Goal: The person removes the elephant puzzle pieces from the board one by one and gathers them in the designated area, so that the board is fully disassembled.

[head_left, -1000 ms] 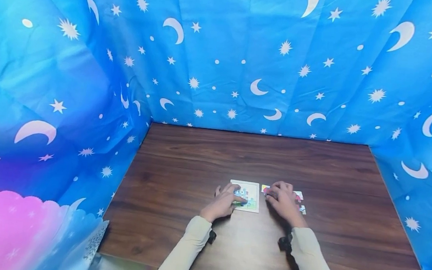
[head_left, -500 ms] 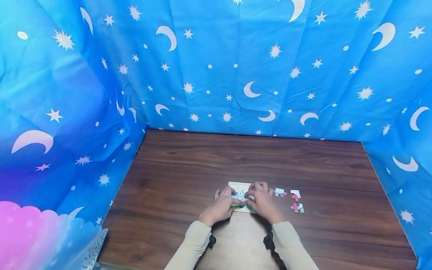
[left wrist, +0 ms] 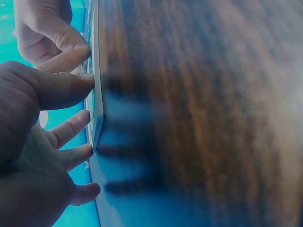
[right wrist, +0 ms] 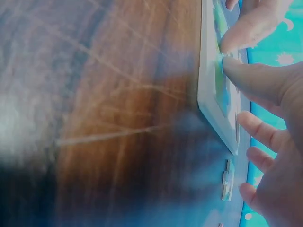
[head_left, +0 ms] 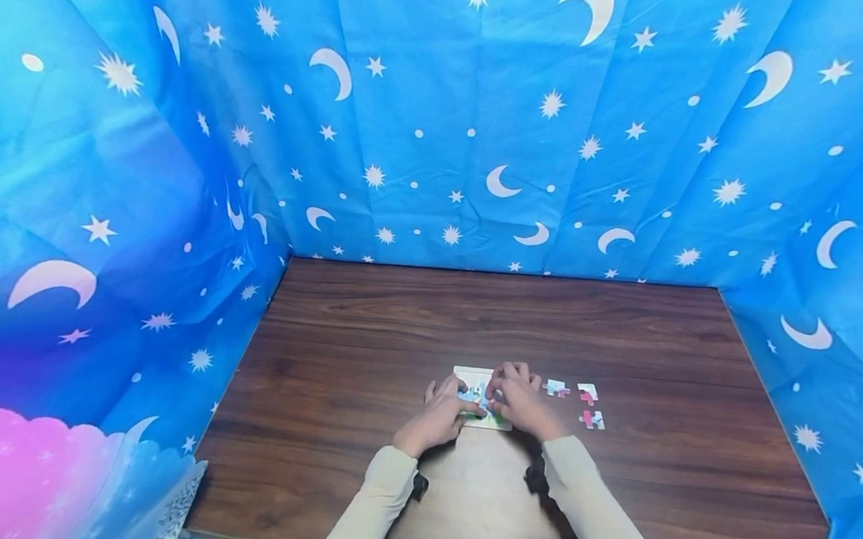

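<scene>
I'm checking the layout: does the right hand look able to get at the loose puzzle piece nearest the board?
Probably yes: the loose piece lies just right of the right hand, flat on the table, and nothing seems to stand between them.

No lettering, number, brand or sign can be read on the pale-framed, flat square picture puzzle (head_left: 473,373), the loose multicoloured puzzle pieces (head_left: 588,394) or the blue moon-and-star fabric backdrop (head_left: 429,94).

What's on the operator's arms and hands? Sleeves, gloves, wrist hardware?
Plain cream long sleeves, left sleeve and right sleeve. Left hand and right hand are ungloved. A small black unit sits at the left wrist, a second black unit at the right. No cables or markings discernible.
</scene>
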The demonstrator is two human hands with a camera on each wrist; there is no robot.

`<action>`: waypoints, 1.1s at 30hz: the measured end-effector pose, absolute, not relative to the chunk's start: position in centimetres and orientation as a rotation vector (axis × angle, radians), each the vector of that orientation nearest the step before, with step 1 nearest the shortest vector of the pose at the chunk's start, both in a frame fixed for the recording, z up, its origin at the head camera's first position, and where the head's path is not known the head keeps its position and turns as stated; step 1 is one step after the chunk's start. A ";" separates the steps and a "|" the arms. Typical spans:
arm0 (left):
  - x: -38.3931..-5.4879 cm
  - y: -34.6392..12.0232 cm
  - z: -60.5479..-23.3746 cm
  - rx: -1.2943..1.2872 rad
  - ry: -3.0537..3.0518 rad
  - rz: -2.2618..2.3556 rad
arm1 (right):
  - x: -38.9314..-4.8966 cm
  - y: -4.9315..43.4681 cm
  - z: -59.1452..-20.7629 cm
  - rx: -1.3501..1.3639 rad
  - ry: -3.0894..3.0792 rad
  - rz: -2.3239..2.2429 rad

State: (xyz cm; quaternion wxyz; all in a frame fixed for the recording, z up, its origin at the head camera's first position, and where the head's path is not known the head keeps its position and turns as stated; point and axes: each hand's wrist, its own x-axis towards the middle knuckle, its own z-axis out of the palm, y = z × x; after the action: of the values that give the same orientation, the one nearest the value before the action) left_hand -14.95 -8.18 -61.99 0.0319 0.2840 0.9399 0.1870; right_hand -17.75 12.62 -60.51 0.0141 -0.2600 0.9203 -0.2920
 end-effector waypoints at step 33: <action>-14.8 -8.1 -61.6 0.783 2.871 0.721 | -14.5 23.6 -59.8 -0.522 3.010 -0.833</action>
State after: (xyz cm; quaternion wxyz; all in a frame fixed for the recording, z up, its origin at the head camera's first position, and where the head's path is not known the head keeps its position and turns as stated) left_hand -14.81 -8.09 -61.64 0.0398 0.2554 0.9369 0.2352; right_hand -14.53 23.59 -59.81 -0.0122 -0.1648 0.9505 -0.2631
